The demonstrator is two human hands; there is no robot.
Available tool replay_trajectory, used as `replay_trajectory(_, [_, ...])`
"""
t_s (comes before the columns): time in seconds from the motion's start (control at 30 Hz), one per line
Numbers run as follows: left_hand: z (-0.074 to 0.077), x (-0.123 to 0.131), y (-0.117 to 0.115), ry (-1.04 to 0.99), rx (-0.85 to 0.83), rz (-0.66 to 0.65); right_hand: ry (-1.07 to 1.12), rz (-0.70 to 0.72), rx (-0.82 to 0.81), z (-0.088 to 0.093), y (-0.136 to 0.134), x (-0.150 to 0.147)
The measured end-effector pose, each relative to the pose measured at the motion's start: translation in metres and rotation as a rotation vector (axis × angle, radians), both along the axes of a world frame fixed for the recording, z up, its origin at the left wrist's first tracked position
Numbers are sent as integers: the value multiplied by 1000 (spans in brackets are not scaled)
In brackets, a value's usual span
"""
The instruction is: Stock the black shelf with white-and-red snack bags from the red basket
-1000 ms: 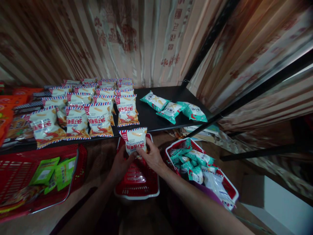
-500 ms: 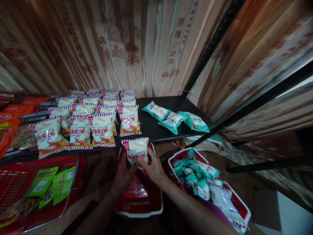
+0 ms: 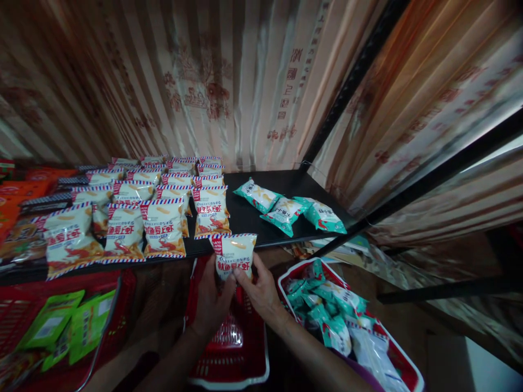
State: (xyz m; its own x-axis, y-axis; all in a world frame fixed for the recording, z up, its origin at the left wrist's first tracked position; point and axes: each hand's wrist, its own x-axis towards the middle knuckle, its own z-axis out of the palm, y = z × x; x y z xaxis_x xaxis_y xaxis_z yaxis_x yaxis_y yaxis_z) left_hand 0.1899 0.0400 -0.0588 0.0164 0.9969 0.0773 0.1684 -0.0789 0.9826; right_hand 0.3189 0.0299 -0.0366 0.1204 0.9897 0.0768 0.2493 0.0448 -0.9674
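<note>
Between my two hands is a white snack bag point(image 3: 234, 256) with red lettering and a striped edge, held upright just in front of the shelf's front edge. My left hand point(image 3: 213, 302) grips its left side, and my right hand point(image 3: 259, 291) has its right side, with both thumbs on the front. Behind it, rows of matching snack bags point(image 3: 164, 228) stand on the black shelf point(image 3: 241, 218). Below my hands sits a red basket point(image 3: 229, 362) with a white rim; the part of it under my hands and forearms is hidden.
Three teal snack bags point(image 3: 286, 213) lie on the shelf's right part. A red basket point(image 3: 408, 363) at right holds teal and white bags. Another red basket point(image 3: 122, 305) at left has green packets point(image 3: 87, 332). Orange packets point(image 3: 16, 198) lie far left. A black post point(image 3: 347, 81) rises behind.
The held snack bag and both my hands have shifted slightly right relative to the shelf bags. The view has tilted a little, so the shelf appears lower. Both hands keep their hold.
</note>
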Motion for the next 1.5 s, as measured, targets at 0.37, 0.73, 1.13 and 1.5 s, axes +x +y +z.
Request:
replay_trajectory(0.37, [7, -10, 38, 207, 376, 226, -176, 10, 252, 34, 53, -20])
replay_trajectory(0.73, [-1, -7, 51, 492, 674, 289, -420, -103, 360, 13, 77, -20])
replay_trajectory(1.13, [0, -2, 49, 602, 648, 232, -435, -53, 351, 11, 82, -16])
replay_trajectory(1.5, [2, -2, 54, 575, 696, 242, -387, -75, 363, 5, 89, -18])
